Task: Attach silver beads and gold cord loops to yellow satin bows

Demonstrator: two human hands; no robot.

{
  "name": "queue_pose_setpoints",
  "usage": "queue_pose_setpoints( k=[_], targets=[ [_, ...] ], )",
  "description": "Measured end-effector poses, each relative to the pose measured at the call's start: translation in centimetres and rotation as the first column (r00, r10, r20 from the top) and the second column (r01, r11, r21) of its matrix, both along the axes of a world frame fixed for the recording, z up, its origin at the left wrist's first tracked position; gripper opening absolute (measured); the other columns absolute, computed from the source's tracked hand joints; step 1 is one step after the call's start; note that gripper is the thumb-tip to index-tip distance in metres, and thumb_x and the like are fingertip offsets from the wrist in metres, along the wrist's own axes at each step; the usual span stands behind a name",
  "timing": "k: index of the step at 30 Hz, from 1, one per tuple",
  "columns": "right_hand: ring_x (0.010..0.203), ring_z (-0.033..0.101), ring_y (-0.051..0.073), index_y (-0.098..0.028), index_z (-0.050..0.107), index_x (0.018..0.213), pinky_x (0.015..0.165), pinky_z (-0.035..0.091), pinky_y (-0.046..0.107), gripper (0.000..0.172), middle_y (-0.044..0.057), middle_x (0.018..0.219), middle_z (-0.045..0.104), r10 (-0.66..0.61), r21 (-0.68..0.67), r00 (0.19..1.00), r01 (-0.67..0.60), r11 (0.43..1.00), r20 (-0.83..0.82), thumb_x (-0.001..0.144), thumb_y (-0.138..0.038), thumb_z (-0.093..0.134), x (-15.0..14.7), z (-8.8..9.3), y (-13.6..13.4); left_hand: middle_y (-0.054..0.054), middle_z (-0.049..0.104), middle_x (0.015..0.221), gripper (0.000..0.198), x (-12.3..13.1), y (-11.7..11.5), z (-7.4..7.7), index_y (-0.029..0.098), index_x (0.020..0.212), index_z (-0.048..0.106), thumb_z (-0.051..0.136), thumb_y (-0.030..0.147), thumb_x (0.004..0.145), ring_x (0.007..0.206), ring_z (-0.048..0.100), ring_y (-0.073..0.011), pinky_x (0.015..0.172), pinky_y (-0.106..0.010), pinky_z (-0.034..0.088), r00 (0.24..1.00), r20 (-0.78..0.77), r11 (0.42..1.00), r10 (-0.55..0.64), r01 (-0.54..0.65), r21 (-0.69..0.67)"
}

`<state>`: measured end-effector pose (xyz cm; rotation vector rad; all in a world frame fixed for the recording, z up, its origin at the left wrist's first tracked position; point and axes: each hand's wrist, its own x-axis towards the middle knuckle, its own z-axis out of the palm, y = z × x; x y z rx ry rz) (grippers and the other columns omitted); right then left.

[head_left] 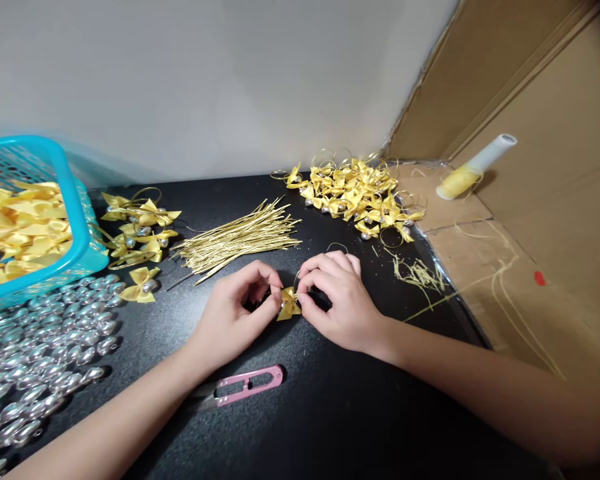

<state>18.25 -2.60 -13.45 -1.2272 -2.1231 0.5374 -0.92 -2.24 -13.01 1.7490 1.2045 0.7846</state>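
Between my two hands, just above the black table, is a yellow ribbon bow (289, 304). My left hand (243, 303) pinches the bow's left side with thumb and forefinger. From the other side, my right hand (336, 297) closes thumb and forefinger at the bow's right edge, where a thin gold wire (297, 277) shows. The wire's far part is hidden behind my fingers. Below my left hand lies a pair of pink thread snips (250, 385). Beyond my hands is a bundle of gold twist ties (240, 237).
Left stands a turquoise basket (83, 227) of yellow bows, with many silver beads (45, 360) in front. Bows with beads (143, 283) lie beside it. A heap of wired bows (353, 190) is at the back right, near thread scraps (417, 273) and a spool (475, 167).
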Motion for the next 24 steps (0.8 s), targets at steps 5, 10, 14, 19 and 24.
queue_pose_setpoints(
  k=[5,10,14,19,24],
  targets=[
    [0.095,0.053,0.018,-0.021,0.059,0.076,0.085,0.03,0.036,0.008,0.0,0.097,0.067,-0.015,-0.025,1.0,0.015,1.0,-0.012,0.083,-0.018,0.057,-0.01,0.03,0.05,0.0,0.055,0.073,0.006,0.1,-0.03,0.23,0.018,0.08,0.056,0.062,0.021,0.081,0.064,0.047,-0.0127,0.058,-0.026,0.04,0.996,-0.094,0.975,0.004,0.017,0.22],
    [0.096,0.053,0.018,-0.021,0.059,0.077,0.085,0.031,0.036,0.007,0.0,0.097,0.066,-0.014,-0.039,0.999,0.013,0.999,-0.033,0.083,-0.018,0.059,0.06,-0.11,0.14,-0.003,0.061,0.082,0.003,0.41,0.04,0.41,0.018,0.083,0.06,0.063,0.019,0.081,0.078,0.056,-0.0168,0.071,-0.03,0.046,0.983,-0.171,0.944,-0.061,0.112,0.309],
    [0.095,0.053,0.017,-0.021,0.059,0.076,0.085,0.032,0.035,0.009,0.0,0.096,0.066,0.03,-0.068,0.998,-0.034,0.997,-0.056,0.084,-0.017,0.059,0.16,-0.04,0.27,-0.003,0.061,0.083,0.004,0.33,0.07,0.17,0.018,0.087,0.064,0.061,0.019,0.085,0.08,0.055,-0.0171,0.073,-0.031,0.045,0.98,-0.182,0.944,-0.084,0.137,0.301],
    [0.099,0.051,0.018,-0.022,0.057,0.077,0.087,0.033,0.036,0.01,0.0,0.099,0.066,0.097,-0.126,0.993,-0.104,0.987,-0.061,0.087,-0.019,0.058,0.28,0.19,0.57,-0.003,0.061,0.079,0.008,0.17,0.07,0.07,0.019,0.082,0.066,0.06,0.019,0.087,0.077,0.054,-0.0168,0.071,-0.031,0.043,0.977,-0.183,0.945,-0.108,0.158,0.287],
    [0.101,0.051,0.018,-0.022,0.055,0.078,0.089,0.034,0.036,0.01,-0.001,0.101,0.065,0.143,-0.156,0.987,-0.152,0.976,-0.068,0.088,-0.019,0.056,0.34,0.37,0.7,-0.002,0.06,0.077,0.011,0.25,0.09,0.21,0.019,0.078,0.065,0.058,0.018,0.086,0.075,0.053,-0.0162,0.07,-0.03,0.042,0.973,-0.189,0.943,-0.13,0.18,0.279]
  ],
)
